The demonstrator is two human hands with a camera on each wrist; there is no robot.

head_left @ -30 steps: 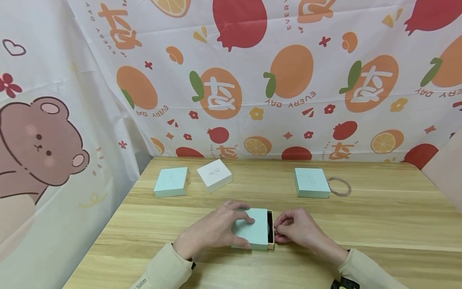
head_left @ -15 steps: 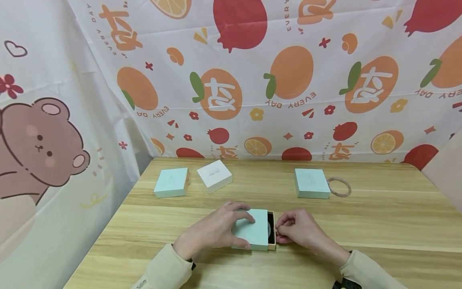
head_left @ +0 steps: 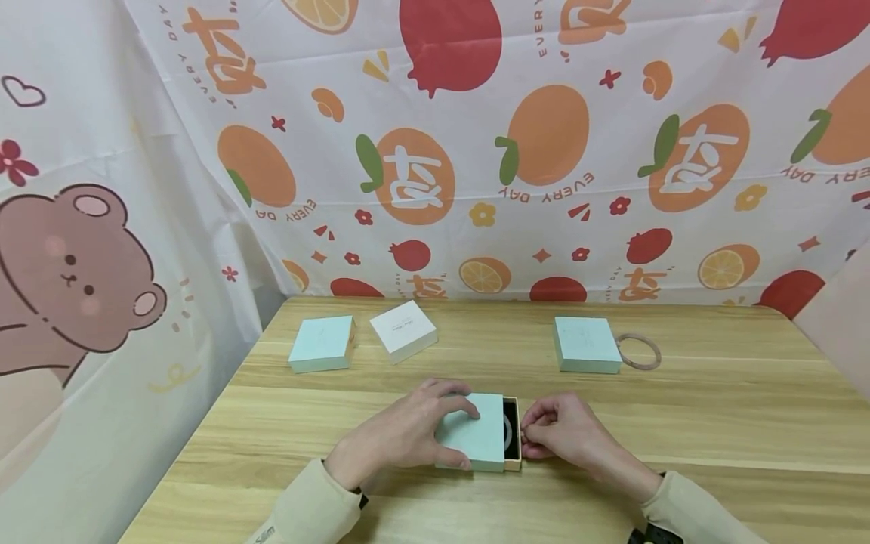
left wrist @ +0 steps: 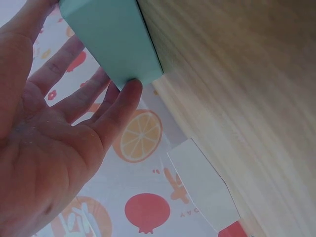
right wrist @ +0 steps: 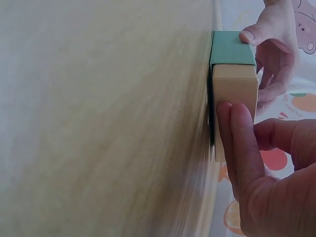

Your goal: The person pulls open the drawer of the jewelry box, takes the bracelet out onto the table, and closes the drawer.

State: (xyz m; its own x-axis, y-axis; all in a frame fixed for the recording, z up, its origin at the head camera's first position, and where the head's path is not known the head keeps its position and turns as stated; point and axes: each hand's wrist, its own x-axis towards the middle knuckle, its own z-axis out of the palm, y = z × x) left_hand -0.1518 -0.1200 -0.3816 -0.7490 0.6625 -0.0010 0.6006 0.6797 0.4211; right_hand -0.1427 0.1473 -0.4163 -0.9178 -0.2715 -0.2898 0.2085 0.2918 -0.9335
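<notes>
At 6 o'clock in the head view, a person's left hand (head_left: 404,431) is gripping a mint sleeve (head_left: 482,442) while the right hand (head_left: 567,434) is pinching its tan tray (right wrist: 234,86), protruding toward 3 o'clock.

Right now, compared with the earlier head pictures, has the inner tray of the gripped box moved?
Yes, slightly: in the head view, the inner tray juts further right from the mint sleeve, judged against the far-right mint box.
</notes>
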